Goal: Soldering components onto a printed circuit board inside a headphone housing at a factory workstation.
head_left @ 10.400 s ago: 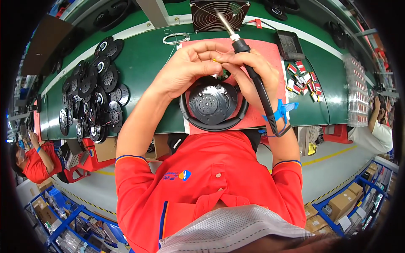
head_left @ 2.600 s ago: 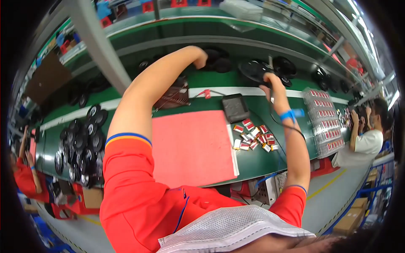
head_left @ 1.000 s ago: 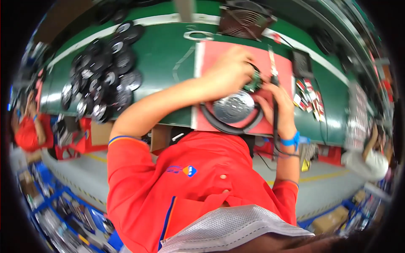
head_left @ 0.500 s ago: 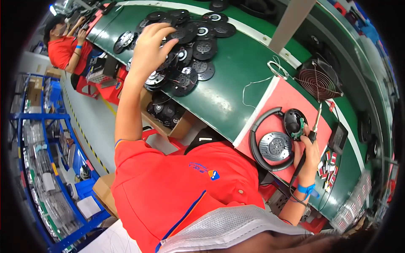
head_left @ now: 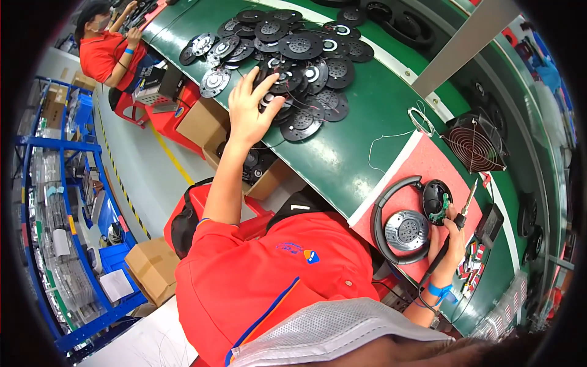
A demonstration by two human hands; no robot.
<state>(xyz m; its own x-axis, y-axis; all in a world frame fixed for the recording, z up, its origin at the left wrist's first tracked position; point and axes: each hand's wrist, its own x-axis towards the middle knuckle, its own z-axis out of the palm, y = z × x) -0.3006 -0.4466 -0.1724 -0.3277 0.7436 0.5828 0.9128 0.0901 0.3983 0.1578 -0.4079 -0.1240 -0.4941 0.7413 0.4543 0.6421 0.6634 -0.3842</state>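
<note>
An electronics assembly line in a factory — a long green workbench (head_left: 361, 140) heaped at its far left end with round black speaker parts (head_left: 293, 55), a red work mat (head_left: 428, 177) with a small fan (head_left: 474, 144) at its far edge, blue storage racks (head_left: 55, 202), cardboard boxes (head_left: 153, 263) — and another worker in red (head_left: 110, 52) along the bench.

A: Fig. 1, item count. Round speaker discs (head_left: 293, 67), heaped at the far left end of the green tabletop (head_left: 367, 134)?

B: Roughly twenty; overlap prevents an exact count.

A: Headphones (head_left: 406, 229) on the red mat (head_left: 440, 168)?

B: One, with two ear cups.

A: Tools and fixtures?

B: One soldering iron (head_left: 461, 211), one wire-guard fan (head_left: 474, 144), one wire coil (head_left: 420, 120).

A: Cardboard boxes (head_left: 153, 269) on the floor?

B: At least three.
</note>
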